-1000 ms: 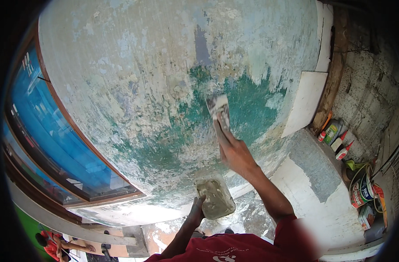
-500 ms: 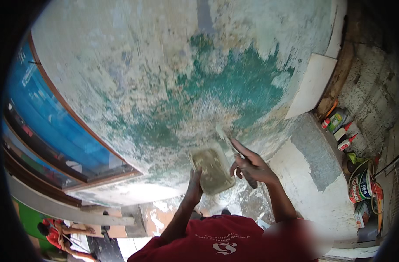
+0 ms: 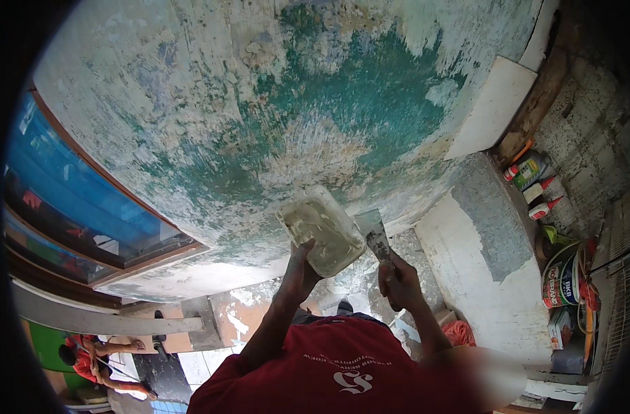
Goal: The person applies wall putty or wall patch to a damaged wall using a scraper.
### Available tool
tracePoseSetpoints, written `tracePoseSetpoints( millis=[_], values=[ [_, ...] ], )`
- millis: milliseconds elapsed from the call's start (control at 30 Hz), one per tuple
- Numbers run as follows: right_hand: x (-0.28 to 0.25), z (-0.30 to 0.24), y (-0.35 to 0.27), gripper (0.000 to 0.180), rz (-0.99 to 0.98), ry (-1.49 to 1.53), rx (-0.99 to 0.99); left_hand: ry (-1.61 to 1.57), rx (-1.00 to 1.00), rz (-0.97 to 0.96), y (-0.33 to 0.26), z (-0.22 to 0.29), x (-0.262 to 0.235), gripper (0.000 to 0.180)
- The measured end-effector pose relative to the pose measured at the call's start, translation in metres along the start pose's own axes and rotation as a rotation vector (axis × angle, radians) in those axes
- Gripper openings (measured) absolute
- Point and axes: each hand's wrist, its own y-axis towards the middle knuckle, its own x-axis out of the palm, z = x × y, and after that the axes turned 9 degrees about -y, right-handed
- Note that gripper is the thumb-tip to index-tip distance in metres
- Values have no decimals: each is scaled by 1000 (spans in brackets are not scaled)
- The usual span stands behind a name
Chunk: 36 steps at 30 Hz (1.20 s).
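My left hand (image 3: 300, 272) grips the lower left side of a shallow, translucent rectangular tub (image 3: 344, 265), its thumb over the rim. Grey-beige putty (image 3: 320, 224) is smeared across the inside. Just right of the tub, my right hand (image 3: 402, 283) is closed round the handle of a putty knife (image 3: 376, 236). The wide blade points up toward the wall, close to the tub's right edge; whether they touch I cannot tell. Beyond both hands stands a wall (image 3: 356, 103) with worn whitish coating and large patches of bare green.
A brown-framed window (image 3: 156, 255) lies at left. On the right, a ledge (image 3: 494, 214) with peeling grey coating adjoins bottles (image 3: 529, 169) and a paint bucket (image 3: 562, 283). A red plastic bag (image 3: 458, 332) lies on the floor. Another person (image 3: 87, 362) in red sits at lower left.
The putty knife has swung from the wall side down to the tub's right, its blade now facing me broadside. My right hand has lowered. The tub sits slightly higher in view, and the view has shifted.
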Motion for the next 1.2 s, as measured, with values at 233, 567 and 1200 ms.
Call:
tracePoseSetpoints(
  millis=[233,567,1200],
  values=[
    [13,24,9,47,318,-917,-513,53,7,80,-4,-2,14,62],
    [14,46,16,49,231,-1206,-646,-10,-103,137,-4,12,-6,65],
    [-19,20,1,59,-137,-1396,-813,-110,-405,93,11,33,-18,66]
  ],
)
